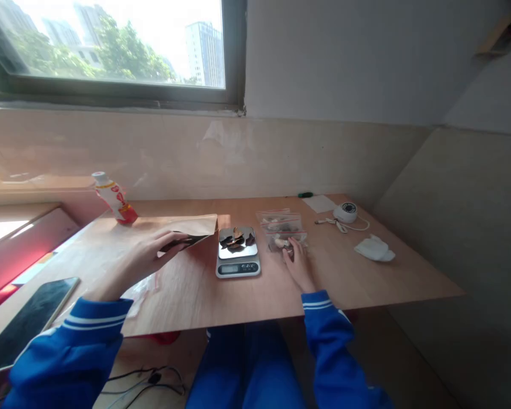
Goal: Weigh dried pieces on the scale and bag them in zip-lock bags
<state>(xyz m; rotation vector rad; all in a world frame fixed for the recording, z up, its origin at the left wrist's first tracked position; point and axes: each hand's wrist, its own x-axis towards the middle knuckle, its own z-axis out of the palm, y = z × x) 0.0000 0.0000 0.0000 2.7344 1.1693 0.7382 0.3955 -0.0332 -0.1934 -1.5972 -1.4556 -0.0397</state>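
A small digital scale with a shiny square steel plate sits at the middle of the pale wooden desk, carrying a loose heap of dark, irregular dried pieces. Just to its left the left hand lies on a flat brown paper bag, the fingers spread and loosely curled at the bag's open mouth, where more dark pieces show; whether the grip pinches the paper cannot be told. Just right of the scale the right hand rests flat, its grip open, fingertips touching a stack of clear, crinkled zip bags with red seal strips. Farther left stands a white and red plastic bottle; at the near left edge lies a dark, glossy tablet. Far right sit a round white device with a cord and a crumpled white mask.
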